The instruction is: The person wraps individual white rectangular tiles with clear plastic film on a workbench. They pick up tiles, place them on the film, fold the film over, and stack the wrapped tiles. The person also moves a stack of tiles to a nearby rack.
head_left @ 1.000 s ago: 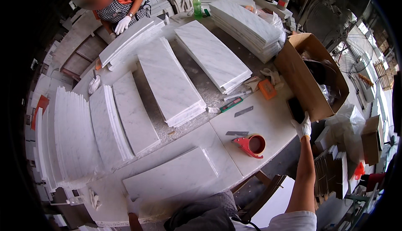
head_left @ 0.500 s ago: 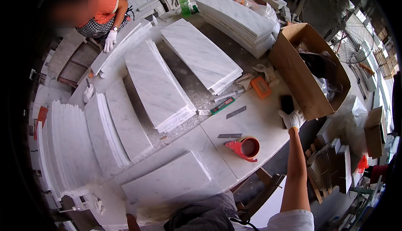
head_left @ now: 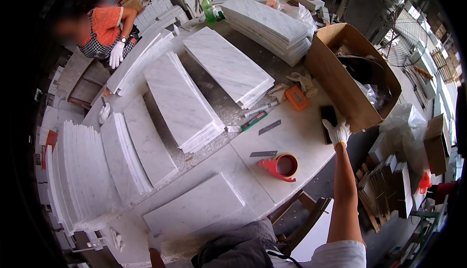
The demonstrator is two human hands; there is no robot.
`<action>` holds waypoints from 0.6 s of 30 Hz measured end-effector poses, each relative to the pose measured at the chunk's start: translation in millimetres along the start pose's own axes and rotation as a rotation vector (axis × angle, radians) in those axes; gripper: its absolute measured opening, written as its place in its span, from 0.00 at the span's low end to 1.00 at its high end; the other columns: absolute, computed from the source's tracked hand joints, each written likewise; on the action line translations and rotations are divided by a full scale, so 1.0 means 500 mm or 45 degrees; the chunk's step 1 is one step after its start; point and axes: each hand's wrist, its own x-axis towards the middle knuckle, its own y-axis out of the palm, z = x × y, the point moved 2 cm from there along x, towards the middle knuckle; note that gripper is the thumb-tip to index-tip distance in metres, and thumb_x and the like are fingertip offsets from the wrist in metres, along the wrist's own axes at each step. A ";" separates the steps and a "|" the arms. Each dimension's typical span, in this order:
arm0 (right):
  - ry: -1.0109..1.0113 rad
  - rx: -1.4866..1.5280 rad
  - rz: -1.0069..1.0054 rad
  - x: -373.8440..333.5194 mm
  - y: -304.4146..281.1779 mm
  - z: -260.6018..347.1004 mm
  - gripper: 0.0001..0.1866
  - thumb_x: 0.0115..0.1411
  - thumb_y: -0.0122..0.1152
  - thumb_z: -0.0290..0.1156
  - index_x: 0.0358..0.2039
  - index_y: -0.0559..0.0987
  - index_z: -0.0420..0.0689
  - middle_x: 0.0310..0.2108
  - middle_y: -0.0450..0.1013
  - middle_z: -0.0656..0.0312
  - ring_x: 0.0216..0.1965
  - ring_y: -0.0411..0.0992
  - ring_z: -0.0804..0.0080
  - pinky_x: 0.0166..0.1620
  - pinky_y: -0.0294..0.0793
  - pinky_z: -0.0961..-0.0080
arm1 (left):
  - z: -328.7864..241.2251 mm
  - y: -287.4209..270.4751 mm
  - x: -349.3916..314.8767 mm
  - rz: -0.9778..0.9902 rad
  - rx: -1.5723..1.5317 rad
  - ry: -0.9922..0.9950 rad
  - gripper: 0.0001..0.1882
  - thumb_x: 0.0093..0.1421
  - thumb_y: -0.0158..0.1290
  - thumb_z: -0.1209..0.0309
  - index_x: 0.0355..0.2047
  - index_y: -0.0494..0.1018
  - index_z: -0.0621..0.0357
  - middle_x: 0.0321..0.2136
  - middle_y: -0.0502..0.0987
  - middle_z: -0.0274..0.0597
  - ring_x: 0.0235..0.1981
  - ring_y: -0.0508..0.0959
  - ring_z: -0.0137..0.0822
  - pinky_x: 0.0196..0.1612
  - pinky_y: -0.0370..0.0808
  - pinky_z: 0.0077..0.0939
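My right hand (head_left: 337, 133), in a white glove, is at the right edge of the table with its thumb spread over a black, flat rectangular object (head_left: 327, 118) that looks like a phone. The fingers lie stretched beside it, close to the cardboard box. My left hand (head_left: 154, 241), pale and gloved, is low in the picture by the near left corner of a grey-veined white marble slab (head_left: 194, 207); its fingers cannot be made out. A red tape dispenser (head_left: 268, 166) with a roll of tape stands in front, beside two grey blades (head_left: 263, 154).
An open cardboard box (head_left: 335, 80) stands at the right table edge. Stacked marble slabs (head_left: 182, 102) cover the middle and left. A green utility knife (head_left: 254, 121) and an orange case (head_left: 296, 98) lie near the box. A co-worker's gloved hand (head_left: 116, 55) is at the far left.
The view has turned slightly. My right hand has moved a little farther forward, its thumb now across the black object. The co-worker's gloved hand has shifted left, off the slab's edge.
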 end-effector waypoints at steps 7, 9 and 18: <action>-0.505 1.219 0.115 -0.363 -0.227 0.164 0.20 0.59 0.63 0.27 0.52 0.74 0.39 0.48 0.73 0.50 0.47 0.73 0.63 0.52 0.71 0.70 | 0.008 0.008 -0.022 -0.023 -0.156 -0.113 0.21 0.51 0.59 0.74 0.46 0.71 0.64 0.37 0.78 0.40 0.38 0.76 0.33 0.43 0.75 0.30; -0.862 1.169 0.726 -0.507 -0.224 0.197 0.21 0.58 0.64 0.31 0.52 0.75 0.40 0.50 0.72 0.48 0.50 0.72 0.53 0.54 0.71 0.64 | -0.009 0.005 -0.013 0.032 -0.108 -0.063 0.21 0.52 0.59 0.73 0.47 0.71 0.65 0.39 0.77 0.41 0.40 0.76 0.34 0.44 0.74 0.30; -0.689 0.398 0.657 -0.742 -0.011 0.255 0.35 0.57 0.61 0.53 0.59 0.68 0.44 0.50 0.70 0.46 0.50 0.69 0.45 0.51 0.70 0.54 | 0.013 0.024 -0.005 -0.287 -0.254 0.084 0.17 0.54 0.58 0.71 0.44 0.75 0.65 0.36 0.78 0.37 0.36 0.75 0.30 0.42 0.72 0.27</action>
